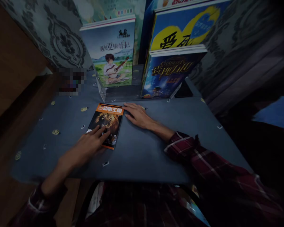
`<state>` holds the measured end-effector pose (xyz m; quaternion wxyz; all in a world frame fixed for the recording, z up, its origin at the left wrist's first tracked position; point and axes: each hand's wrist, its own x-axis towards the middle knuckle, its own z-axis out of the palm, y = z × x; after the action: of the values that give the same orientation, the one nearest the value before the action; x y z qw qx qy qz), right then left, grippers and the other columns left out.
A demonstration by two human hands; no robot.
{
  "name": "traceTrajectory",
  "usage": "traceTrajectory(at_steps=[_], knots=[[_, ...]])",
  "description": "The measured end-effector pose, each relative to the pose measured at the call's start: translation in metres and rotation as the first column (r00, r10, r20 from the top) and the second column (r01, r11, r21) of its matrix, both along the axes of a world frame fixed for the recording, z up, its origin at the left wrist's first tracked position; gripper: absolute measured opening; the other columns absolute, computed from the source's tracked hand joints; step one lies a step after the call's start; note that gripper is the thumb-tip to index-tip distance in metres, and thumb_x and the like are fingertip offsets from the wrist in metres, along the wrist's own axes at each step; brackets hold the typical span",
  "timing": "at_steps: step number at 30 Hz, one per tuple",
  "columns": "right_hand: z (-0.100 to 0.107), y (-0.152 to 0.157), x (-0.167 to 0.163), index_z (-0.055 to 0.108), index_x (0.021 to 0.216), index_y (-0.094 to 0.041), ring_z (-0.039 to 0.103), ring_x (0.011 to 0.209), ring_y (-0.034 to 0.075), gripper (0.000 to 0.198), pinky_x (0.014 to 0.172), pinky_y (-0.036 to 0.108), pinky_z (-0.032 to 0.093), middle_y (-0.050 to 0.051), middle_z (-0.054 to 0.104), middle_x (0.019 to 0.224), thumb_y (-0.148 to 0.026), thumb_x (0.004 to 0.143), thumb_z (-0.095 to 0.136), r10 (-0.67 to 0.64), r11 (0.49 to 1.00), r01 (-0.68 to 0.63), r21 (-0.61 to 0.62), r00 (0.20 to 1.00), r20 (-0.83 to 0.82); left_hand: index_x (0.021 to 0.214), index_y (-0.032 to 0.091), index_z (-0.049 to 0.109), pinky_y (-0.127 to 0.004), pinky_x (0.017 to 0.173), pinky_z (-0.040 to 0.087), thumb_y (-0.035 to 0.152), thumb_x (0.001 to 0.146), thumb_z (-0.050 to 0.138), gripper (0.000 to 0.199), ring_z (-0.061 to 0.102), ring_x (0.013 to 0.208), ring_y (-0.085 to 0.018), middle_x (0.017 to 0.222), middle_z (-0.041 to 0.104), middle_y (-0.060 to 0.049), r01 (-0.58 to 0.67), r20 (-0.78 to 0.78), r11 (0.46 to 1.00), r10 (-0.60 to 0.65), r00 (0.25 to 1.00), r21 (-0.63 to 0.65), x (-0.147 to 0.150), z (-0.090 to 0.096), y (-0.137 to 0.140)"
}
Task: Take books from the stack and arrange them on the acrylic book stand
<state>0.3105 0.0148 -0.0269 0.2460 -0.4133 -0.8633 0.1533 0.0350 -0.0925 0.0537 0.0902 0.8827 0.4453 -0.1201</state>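
A small book (111, 121) with an orange title band and a lion on its cover lies flat on the dark grey table, closed. Across its lower left part rests my left hand (92, 140), fingers stretched and slightly spread over the cover. My right hand (138, 116) lies palm down on the tabletop just right of the book, its fingertips at the upper right corner. Its fingers are extended and grip nothing.
Behind the book, a clear stand (103, 94) holds upright books: a guitar-player book (115, 75) at left, a dark blue book (165, 74) and a yellow-and-blue book (177, 23) at right. The patterned tablecloth (156, 157) reaches the front edge near my body. A pixelated patch covers something at back left.
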Motion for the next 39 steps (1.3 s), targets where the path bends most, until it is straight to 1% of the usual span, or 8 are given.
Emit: traceTrajectory(at_steps=[11, 16, 21, 27, 30, 33, 35, 39], knots=[[0.01, -0.06, -0.028, 0.071, 0.123, -0.017, 0.053, 0.139, 0.025, 0.03, 0.116, 0.054, 0.038, 0.012, 0.07, 0.135, -0.025, 0.103, 0.05, 0.355, 0.93, -0.341, 0.136, 0.929, -0.102, 0.136, 0.021, 0.063, -0.046, 0.108, 0.053, 0.031, 0.107, 0.039, 0.039, 0.059, 0.135, -0.027, 0.144, 0.063, -0.011, 0.116, 0.183, 0.992, -0.123, 0.975, 0.047, -0.003, 0.009, -0.006], [0.018, -0.085, -0.035, 0.073, 0.12, -0.022, 0.059, 0.131, 0.023, 0.027, 0.114, 0.052, 0.041, 0.009, 0.075, 0.124, -0.026, 0.104, 0.052, 0.408, 0.913, -0.402, 0.068, 0.9, -0.152, 0.127, 0.023, 0.069, -0.047, 0.113, 0.048, 0.031, 0.1, 0.05, 0.034, 0.057, 0.136, -0.027, 0.141, 0.066, -0.009, 0.031, 0.298, 0.999, -0.021, 0.954, -0.03, -0.007, 0.006, -0.007], [0.025, -0.085, -0.038, 0.076, 0.111, -0.02, 0.057, 0.131, 0.027, 0.024, 0.11, 0.054, 0.045, 0.012, 0.069, 0.133, -0.029, 0.102, 0.056, 0.245, 0.968, -0.249, -0.012, 0.959, -0.14, 0.133, 0.024, 0.064, -0.044, 0.104, 0.051, 0.038, 0.099, 0.051, 0.039, 0.065, 0.123, -0.029, 0.135, 0.069, -0.01, -0.236, 0.321, 0.972, 0.221, 0.921, 0.007, -0.014, 0.003, 0.017], [0.025, -0.08, -0.05, 0.06, 0.135, -0.019, 0.042, 0.145, 0.036, 0.046, 0.114, 0.06, 0.039, 0.02, 0.046, 0.155, -0.032, 0.092, 0.069, -0.048, 0.995, 0.051, -0.088, 0.998, 0.041, 0.14, 0.021, 0.054, -0.044, 0.102, 0.049, 0.037, 0.096, 0.053, 0.047, 0.066, 0.119, -0.031, 0.125, 0.071, -0.013, -0.518, 0.429, 0.855, 0.457, 0.779, 0.031, -0.013, -0.02, 0.057], [0.021, -0.082, -0.051, 0.06, 0.135, -0.02, 0.037, 0.149, 0.035, 0.045, 0.118, 0.06, 0.036, 0.019, 0.043, 0.158, -0.029, 0.092, 0.068, -0.036, 0.995, 0.038, -0.093, 0.999, 0.017, 0.134, 0.02, 0.059, -0.046, 0.103, 0.048, 0.036, 0.087, 0.062, 0.049, 0.067, 0.115, -0.031, 0.118, 0.074, -0.011, -0.552, 0.674, 0.832, 0.439, 0.594, -0.056, -0.016, -0.036, 0.069], [0.015, -0.083, -0.049, 0.06, 0.135, -0.019, 0.035, 0.151, 0.036, 0.045, 0.12, 0.062, 0.033, 0.02, 0.043, 0.159, -0.026, 0.091, 0.066, -0.032, 0.994, 0.028, -0.104, 0.999, -0.029, 0.118, 0.017, 0.065, -0.036, 0.084, 0.056, 0.033, 0.072, 0.075, 0.049, 0.072, 0.091, -0.025, 0.096, 0.076, -0.007, -0.539, 0.814, 0.739, 0.559, 0.156, -0.404, -0.022, -0.043, 0.077], [0.01, -0.082, -0.046, 0.059, 0.137, -0.019, 0.036, 0.151, 0.035, 0.048, 0.12, 0.06, 0.034, 0.019, 0.04, 0.161, -0.024, 0.089, 0.065, -0.035, 0.992, 0.024, -0.126, 0.996, -0.085, 0.104, 0.014, 0.069, -0.03, 0.071, 0.056, 0.029, 0.065, 0.081, 0.043, 0.072, 0.073, -0.021, 0.082, 0.075, -0.004, -0.366, 0.724, 0.656, 0.685, -0.076, -0.66, -0.025, -0.042, 0.078], [-0.002, -0.073, -0.044, 0.042, 0.153, -0.022, 0.047, 0.144, 0.032, 0.074, 0.117, 0.054, 0.042, 0.018, 0.04, 0.161, -0.025, 0.084, 0.068, -0.135, 0.979, 0.08, -0.186, 0.943, -0.305, 0.092, 0.011, 0.073, -0.026, 0.066, 0.058, 0.019, 0.063, 0.086, 0.032, 0.073, 0.067, -0.019, 0.078, 0.077, -0.007, -0.03, 0.542, 0.549, 0.813, -0.212, -0.835, -0.023, -0.03, 0.07]])
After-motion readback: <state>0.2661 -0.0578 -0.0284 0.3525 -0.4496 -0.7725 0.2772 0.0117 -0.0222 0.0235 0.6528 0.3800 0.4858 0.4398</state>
